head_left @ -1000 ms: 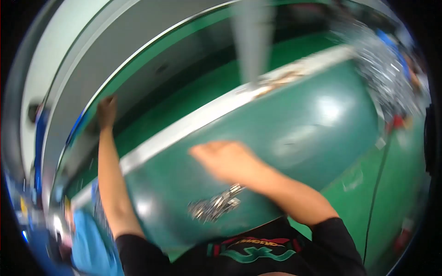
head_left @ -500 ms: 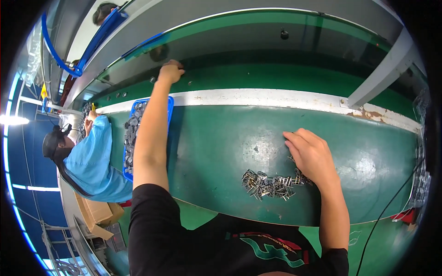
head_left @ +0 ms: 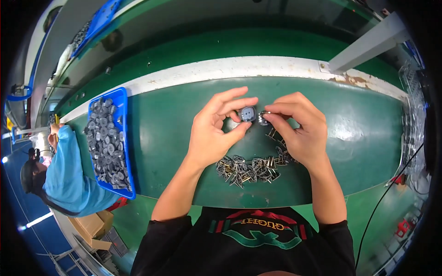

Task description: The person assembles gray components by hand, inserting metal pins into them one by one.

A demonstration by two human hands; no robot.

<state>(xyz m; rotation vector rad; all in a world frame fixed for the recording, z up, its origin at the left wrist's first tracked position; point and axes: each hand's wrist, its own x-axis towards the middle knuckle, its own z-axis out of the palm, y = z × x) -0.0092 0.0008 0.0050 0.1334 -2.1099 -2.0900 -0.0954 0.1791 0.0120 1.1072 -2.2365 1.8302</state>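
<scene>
Between the thumb and fingers of my left hand (head_left: pixel 209 131) is a small grey round plastic piece (head_left: pixel 247 114), its holed face turned toward me. My right hand (head_left: pixel 304 129) pinches a small dark part with metal prongs (head_left: pixel 263 118), held close beside the grey piece with a slight gap between them. Below both hands, a loose pile of pronged metal parts (head_left: pixel 244 170) lies on the green table (head_left: pixel 184 103). Some of that pile is hidden behind my right hand.
A blue tray (head_left: pixel 130 161) full of grey round pieces stands at the left. Beyond the table's white ledge (head_left: pixel 207 69) runs a green belt (head_left: pixel 184 48) with a few small parts. A grey post (head_left: pixel 368 43) slants at the far right. A co-worker in blue (head_left: pixel 76 175) sits at the left.
My left hand has come back from over the green belt to the table, now holding the grey round piece. My right hand has shifted slightly left and up, beside it. The view has turned.
</scene>
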